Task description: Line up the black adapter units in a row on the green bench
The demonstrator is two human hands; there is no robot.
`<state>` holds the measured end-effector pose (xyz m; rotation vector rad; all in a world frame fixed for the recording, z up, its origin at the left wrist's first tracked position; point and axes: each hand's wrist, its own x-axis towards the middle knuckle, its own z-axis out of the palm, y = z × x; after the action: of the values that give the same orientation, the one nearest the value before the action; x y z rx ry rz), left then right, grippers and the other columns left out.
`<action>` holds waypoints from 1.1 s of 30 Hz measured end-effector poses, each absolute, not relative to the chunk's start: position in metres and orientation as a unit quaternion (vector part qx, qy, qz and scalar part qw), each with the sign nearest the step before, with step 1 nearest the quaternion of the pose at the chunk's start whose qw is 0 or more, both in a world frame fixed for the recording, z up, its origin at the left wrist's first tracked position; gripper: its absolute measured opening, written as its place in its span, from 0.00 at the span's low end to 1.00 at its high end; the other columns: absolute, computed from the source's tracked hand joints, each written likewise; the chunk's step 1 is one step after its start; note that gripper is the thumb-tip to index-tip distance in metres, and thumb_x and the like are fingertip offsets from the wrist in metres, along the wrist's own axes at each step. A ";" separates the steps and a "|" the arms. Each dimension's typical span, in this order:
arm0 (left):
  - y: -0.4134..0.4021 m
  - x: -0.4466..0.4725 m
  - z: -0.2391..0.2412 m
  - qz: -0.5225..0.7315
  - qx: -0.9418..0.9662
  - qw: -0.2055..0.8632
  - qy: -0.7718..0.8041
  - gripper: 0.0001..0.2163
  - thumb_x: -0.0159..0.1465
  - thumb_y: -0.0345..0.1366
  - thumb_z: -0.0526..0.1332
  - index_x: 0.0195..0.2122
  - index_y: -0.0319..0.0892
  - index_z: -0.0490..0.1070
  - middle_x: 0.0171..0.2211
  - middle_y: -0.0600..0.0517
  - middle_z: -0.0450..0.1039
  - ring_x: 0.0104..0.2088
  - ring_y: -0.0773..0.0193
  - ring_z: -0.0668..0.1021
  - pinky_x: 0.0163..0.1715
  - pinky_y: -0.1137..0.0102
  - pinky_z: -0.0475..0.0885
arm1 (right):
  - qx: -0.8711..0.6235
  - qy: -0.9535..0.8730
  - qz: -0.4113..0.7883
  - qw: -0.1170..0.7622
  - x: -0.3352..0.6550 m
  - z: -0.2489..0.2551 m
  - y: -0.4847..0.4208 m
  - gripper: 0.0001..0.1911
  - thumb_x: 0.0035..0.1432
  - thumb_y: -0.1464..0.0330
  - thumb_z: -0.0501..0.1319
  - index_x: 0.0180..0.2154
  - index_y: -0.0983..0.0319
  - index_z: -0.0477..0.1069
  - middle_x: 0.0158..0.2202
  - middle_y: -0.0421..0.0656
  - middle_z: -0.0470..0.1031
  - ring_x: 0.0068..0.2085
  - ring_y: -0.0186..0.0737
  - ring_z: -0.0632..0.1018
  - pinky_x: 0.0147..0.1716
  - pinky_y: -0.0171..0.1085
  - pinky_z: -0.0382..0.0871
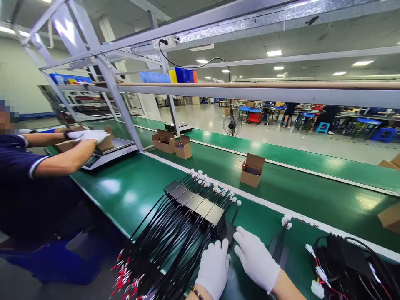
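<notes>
My left hand, in a white glove, has its fingers stretched out beside the black cables at the near edge of the bench. My right hand, also gloved, reaches left with fingers extended; its fingertips touch or nearly touch a black box-shaped unit. That unit sits at the right end of a tight row of similar flat-topped units. White plugs stick out behind the row, and red-tipped wire ends hang at the front. Another dark unit lies right of my right hand.
Black units with coiled cables are piled at right. Beyond a white rail, an open carton and more cartons stand on the green surface. At left a person's gloved hands hold a carton over a scale. A metal frame rises ahead.
</notes>
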<state>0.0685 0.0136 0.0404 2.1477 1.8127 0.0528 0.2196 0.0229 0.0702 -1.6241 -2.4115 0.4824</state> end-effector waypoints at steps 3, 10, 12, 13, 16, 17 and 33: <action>0.001 0.078 0.055 0.081 0.787 0.209 0.574 0.20 0.65 0.41 0.50 0.56 0.43 0.66 0.53 0.41 0.68 0.52 0.45 0.68 0.51 0.54 0.62 | -0.595 -0.764 0.099 0.228 0.256 0.074 0.007 0.20 0.65 0.65 0.48 0.54 0.65 0.68 0.60 0.52 0.63 0.59 0.50 0.66 0.58 0.50 0.60; -0.007 0.143 0.060 0.074 0.772 0.375 0.508 0.46 0.47 0.50 0.67 0.64 0.37 0.51 0.54 0.36 0.65 0.53 0.40 0.68 0.52 0.52 0.63 | -0.694 -0.637 0.072 0.328 0.321 0.065 -0.009 0.23 0.63 0.61 0.47 0.52 0.65 0.68 0.55 0.51 0.69 0.58 0.49 0.67 0.60 0.51 0.59; -0.003 0.161 0.064 0.069 0.785 0.347 0.508 0.46 0.48 0.47 0.66 0.66 0.40 0.47 0.51 0.37 0.67 0.49 0.40 0.71 0.48 0.52 0.66 | -0.701 -0.623 0.089 0.336 0.322 0.067 -0.012 0.22 0.62 0.60 0.49 0.52 0.64 0.69 0.55 0.51 0.69 0.58 0.49 0.67 0.60 0.51 0.58; 0.000 0.168 0.067 0.063 0.791 0.325 0.515 0.46 0.49 0.48 0.66 0.66 0.41 0.46 0.49 0.36 0.68 0.47 0.40 0.72 0.45 0.52 0.67 | -0.702 -0.618 0.098 0.341 0.320 0.068 -0.013 0.22 0.62 0.60 0.50 0.51 0.64 0.69 0.55 0.51 0.69 0.58 0.49 0.67 0.60 0.50 0.58; 0.008 0.187 0.071 0.064 0.811 0.251 0.524 0.43 0.51 0.51 0.63 0.65 0.41 0.50 0.48 0.35 0.67 0.42 0.39 0.73 0.39 0.51 0.68 | -0.698 -0.606 0.127 0.359 0.312 0.071 -0.015 0.20 0.61 0.60 0.51 0.49 0.64 0.71 0.54 0.50 0.70 0.57 0.49 0.68 0.60 0.50 0.58; 0.010 0.192 0.070 0.071 0.819 0.228 0.522 0.40 0.52 0.50 0.62 0.64 0.41 0.52 0.47 0.35 0.66 0.42 0.40 0.73 0.39 0.51 0.68 | -0.693 -0.604 0.140 0.367 0.310 0.071 -0.016 0.20 0.61 0.60 0.52 0.48 0.63 0.71 0.54 0.50 0.70 0.56 0.48 0.69 0.59 0.50 0.59; 0.035 0.114 0.068 0.286 0.328 0.862 0.261 0.32 0.63 0.58 0.42 0.40 0.32 0.70 0.26 0.46 0.72 0.16 0.69 0.70 0.16 0.74 0.60 | -0.583 -0.443 0.364 0.576 0.290 0.079 -0.004 0.29 0.62 0.48 0.49 0.44 0.64 0.73 0.47 0.52 0.75 0.47 0.49 0.76 0.51 0.48 0.69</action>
<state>0.1138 0.0348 0.0678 0.6875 0.5477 0.6000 0.2903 -0.0041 0.0789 -1.3663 -1.0374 0.8513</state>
